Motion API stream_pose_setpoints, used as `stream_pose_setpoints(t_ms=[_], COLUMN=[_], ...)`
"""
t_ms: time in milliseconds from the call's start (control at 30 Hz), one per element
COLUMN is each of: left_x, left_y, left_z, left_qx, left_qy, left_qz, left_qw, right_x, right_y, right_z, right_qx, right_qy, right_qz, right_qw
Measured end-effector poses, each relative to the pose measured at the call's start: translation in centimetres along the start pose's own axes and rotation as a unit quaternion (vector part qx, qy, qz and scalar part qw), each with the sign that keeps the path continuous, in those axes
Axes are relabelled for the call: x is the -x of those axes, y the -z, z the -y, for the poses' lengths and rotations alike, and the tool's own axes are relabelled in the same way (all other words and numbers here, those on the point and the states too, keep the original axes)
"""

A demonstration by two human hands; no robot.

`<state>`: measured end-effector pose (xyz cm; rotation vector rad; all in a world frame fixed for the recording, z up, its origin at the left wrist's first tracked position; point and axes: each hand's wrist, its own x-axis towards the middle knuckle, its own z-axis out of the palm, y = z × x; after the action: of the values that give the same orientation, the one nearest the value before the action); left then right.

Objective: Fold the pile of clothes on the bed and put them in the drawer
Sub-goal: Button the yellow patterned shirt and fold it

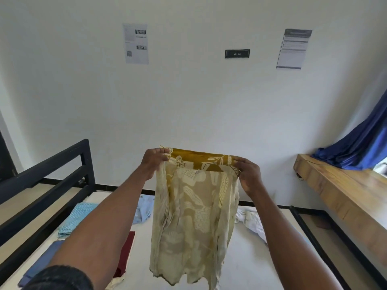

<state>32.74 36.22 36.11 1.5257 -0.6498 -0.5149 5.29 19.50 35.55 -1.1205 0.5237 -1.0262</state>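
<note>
The left hand (pixel 154 162) and the right hand (pixel 249 174) each pinch a top corner of a yellow leafy cloth (pixel 192 210) and hold it up over the bed (pixel 188 275). The cloth hangs down and hides the middle of the bed. Behind it peek a light blue shirt (pixel 144 208) and a white cloth (pixel 251 222), both partly hidden. A teal folded cloth (pixel 75 218), a dark red one (pixel 125 252) and a blue one (pixel 41 262) lie on the left, partly covered by the arm.
</note>
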Motion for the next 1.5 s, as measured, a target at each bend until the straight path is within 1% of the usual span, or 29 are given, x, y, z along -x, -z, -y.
stream_pose_setpoints(t_ms=[33,67,100,133,167,200,233,367,433,500,533,600,667,700,767,833,900,967,1000,1033,1100,1167,1233,1267,1300,1333,1400,1433,1500], left_x=[-0.1,-0.2,-0.4,-0.4,-0.4,-0.4,-0.6,-0.9,-0.9,-0.5,-0.2,0.4,0.8,1.0,1.6,1.8,1.8,1.6,1.7,2.0,2.9,3.8,3.9,3.9,3.9,4.0,4.3,4.5,4.3], left_y=[0.1,0.1,0.0,0.0,-0.2,-0.3,-0.5,-0.8,-0.8,-1.0,-1.2,-1.5,-1.6,-1.5,-1.7,-2.1,-2.1,-1.9,-1.9,-2.0,-2.1,-2.4,-3.1,-3.7,-4.2,-4.5,-5.0,-5.0,-4.7], left_z=[-0.1,-0.3,-0.5,-0.7,-0.9,-1.0,-0.9,-0.1,0.1,-0.2,-0.5,-0.9,-0.9,-0.8,-0.8,-0.9,-1.3,-1.1,-0.8,-0.7,-0.1,0.9,1.9,2.4,2.8,3.2,3.8,4.1,4.7], left_qx=[-0.035,-0.093,-0.169,-0.244,-0.309,-0.357,-0.385,-0.459,-0.494,-0.531,-0.536,-0.526,-0.517,-0.509,-0.495,-0.468,-0.428,-0.403,-0.395,-0.380,-0.329,-0.309,-0.363,-0.391,-0.410,-0.417,-0.419,-0.421,-0.430], left_qy=[-0.014,-0.033,-0.062,-0.095,-0.127,-0.152,-0.171,-0.202,-0.231,-0.252,-0.247,-0.208,-0.170,-0.148,-0.109,-0.079,-0.046,-0.011,0.004,0.011,0.022,0.044,0.050,0.047,0.046,0.053,0.074,0.078,0.050], left_qz=[0.014,0.020,0.022,0.025,0.030,0.032,0.032,0.023,0.014,0.030,0.054,0.103,0.129,0.134,0.153,0.175,0.206,0.252,0.271,0.283,0.307,0.338,0.339,0.326,0.312,0.312,0.348,0.363,0.354], left_qw=[0.999,0.995,0.983,0.965,0.942,0.921,0.906,0.865,0.838,0.808,0.806,0.818,0.829,0.837,0.848,0.862,0.879,0.879,0.878,0.881,0.893,0.888,0.866,0.859,0.856,0.852,0.835,0.827,0.829], right_x=[0.1,-0.1,-0.6,-1.2,-1.5,-1.8,-2.1,-2.0,-1.9,-1.8,-1.7,-1.2,-0.5,-0.4,-0.1,0.3,1.2,1.9,2.3,2.4,2.7,3.1,3.3,3.5,3.7,3.8,3.9,4.0,4.0], right_y=[0.0,0.1,0.4,0.4,0.6,0.7,0.9,1.5,1.3,0.7,0.4,-0.2,-0.4,-0.2,0.2,0.2,-0.3,-1.1,-1.5,-1.8,-2.3,-2.4,-2.3,-2.3,-2.4,-2.5,-2.5,-2.3,-1.6], right_z=[0.5,0.6,0.5,0.3,-0.2,-0.7,-1.2,-1.5,-0.8,-0.2,0.0,0.3,0.3,0.3,0.0,-0.4,-0.7,-1.0,-1.0,-1.2,-1.6,-2.5,-3.4,-3.7,-3.8,-4.1,-4.8,-5.2,-5.8], right_qx=[0.075,0.176,0.302,0.427,0.522,0.579,0.612,0.660,0.704,0.752,0.766,0.761,0.749,0.746,0.747,0.768,0.803,0.830,0.839,0.844,0.847,0.834,0.800,0.787,0.782,0.783,0.789,0.796,0.822], right_qy=[0.021,0.046,0.074,0.105,0.133,0.166,0.195,0.228,0.227,0.202,0.179,0.125,0.091,0.088,0.110,0.132,0.150,0.158,0.149,0.133,0.103,0.065,0.019,0.003,-0.004,-0.012,-0.023,-0.027,0.001], right_qz=[0.029,0.050,0.056,0.054,0.050,0.048,0.044,-0.013,-0.034,-0.010,0.010,0.036,0.060,0.079,0.146,0.218,0.271,0.307,0.307,0.294,0.255,0.209,0.167,0.156,0.154,0.158,0.177,0.193,0.211], right_qw=[0.997,0.982,0.949,0.897,0.841,0.796,0.765,0.716,0.672,0.628,0.618,0.635,0.653,0.656,0.639,0.588,0.510,0.437,0.424,0.427,0.454,0.507,0.576,0.597,0.604,0.602,0.587,0.573,0.529])
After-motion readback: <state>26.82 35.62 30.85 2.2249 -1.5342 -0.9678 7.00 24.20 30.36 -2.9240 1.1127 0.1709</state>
